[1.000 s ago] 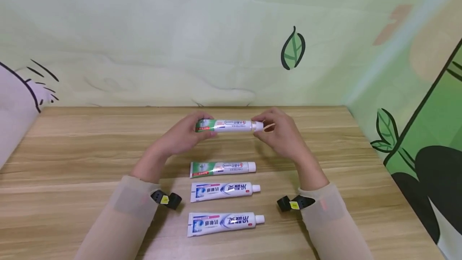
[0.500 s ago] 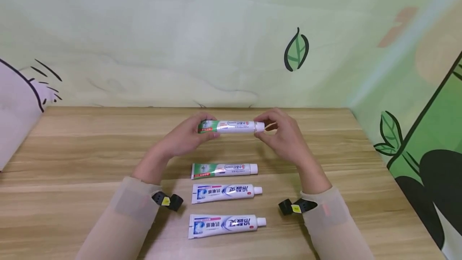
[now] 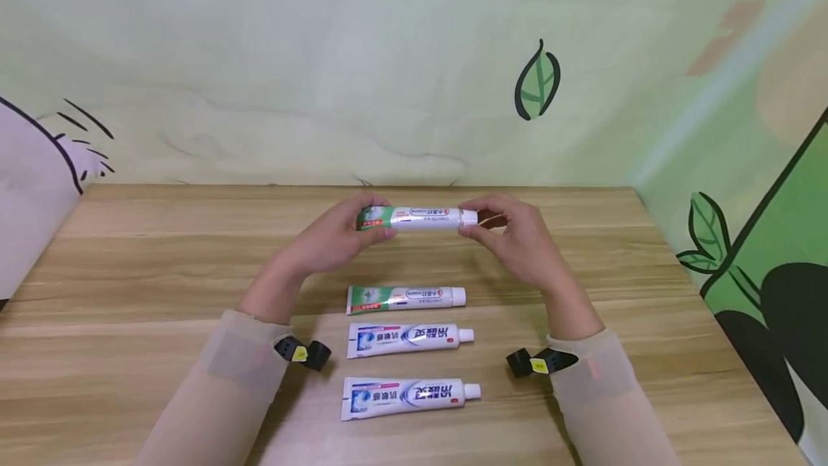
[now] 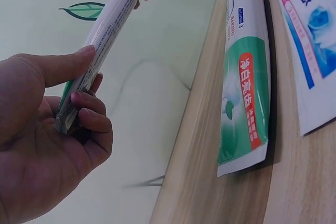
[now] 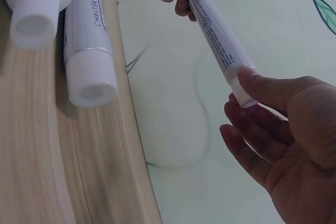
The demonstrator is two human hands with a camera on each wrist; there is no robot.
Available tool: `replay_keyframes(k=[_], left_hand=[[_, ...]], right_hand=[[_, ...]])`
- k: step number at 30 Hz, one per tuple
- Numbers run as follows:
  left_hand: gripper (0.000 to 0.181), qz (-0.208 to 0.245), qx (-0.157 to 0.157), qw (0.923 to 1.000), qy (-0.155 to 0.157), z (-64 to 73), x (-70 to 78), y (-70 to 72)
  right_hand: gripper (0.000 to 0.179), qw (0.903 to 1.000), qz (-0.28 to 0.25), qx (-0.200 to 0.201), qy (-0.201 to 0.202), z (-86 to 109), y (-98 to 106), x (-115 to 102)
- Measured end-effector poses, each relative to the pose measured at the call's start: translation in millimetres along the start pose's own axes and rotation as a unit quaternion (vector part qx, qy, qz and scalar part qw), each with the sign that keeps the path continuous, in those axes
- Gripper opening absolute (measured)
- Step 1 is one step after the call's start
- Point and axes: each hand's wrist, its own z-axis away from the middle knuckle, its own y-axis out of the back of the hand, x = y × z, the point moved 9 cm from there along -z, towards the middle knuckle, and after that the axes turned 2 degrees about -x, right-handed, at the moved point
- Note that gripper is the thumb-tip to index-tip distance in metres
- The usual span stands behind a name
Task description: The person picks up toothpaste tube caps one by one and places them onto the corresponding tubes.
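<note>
A green and white toothpaste tube is held level above the far part of the table, its cap pointing right. My left hand grips the green crimped end, thumb on the near side and fingers curled behind, as the left wrist view shows. At the other end my right hand pinches the tube by its white cap between thumb and fingers. Below it on the table lies a matching green and white toothpaste tube. Nearer to me lie two blue and white toothpaste tubes, one in the middle and one in front.
The wooden table ends at a pale green printed wall at the back. A printed panel stands along the right side, and a pale panel borders the left. Black wrist cameras sit at both cuffs.
The whole scene has shifted slightly in the head view. Both hands keep the same hold on the raised tube, and the tubes on the table lie as before.
</note>
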Motion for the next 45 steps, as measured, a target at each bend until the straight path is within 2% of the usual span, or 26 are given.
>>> replay_keyframes(k=[13, 18, 26, 35, 40, 45], left_hand=[[0.034, -0.01, 0.003, 0.9999, -0.01, -2.7, 1.0, -1.9], [0.034, -0.018, 0.006, 0.9998, -0.009, -3.0, 3.0, -1.0], [0.036, -0.021, 0.008, 0.9997, -0.005, -2.3, 3.6, -0.2], [0.035, -0.019, 0.012, 0.9997, -0.006, -3.1, 4.7, 0.9], [0.036, -0.018, 0.01, 0.9998, -0.008, -2.8, 5.1, 0.7], [0.035, -0.013, 0.007, 0.9997, -0.018, -2.6, 7.3, -0.3]], right_hand=[[0.029, 0.9993, -0.009, -0.025, -0.026, 0.7, -4.7, 6.1], [0.031, 0.9993, -0.016, -0.02, -0.027, -0.9, -3.7, 6.4], [0.022, 0.9986, -0.035, -0.024, -0.034, -0.8, -3.8, 7.6], [0.027, 0.9973, -0.041, -0.035, -0.049, -1.3, -5.5, 10.5], [0.025, 0.9961, -0.044, -0.051, -0.057, 0.2, -7.1, 11.5], [0.028, 0.9936, -0.073, -0.072, -0.046, 1.2, -9.8, 11.4]])
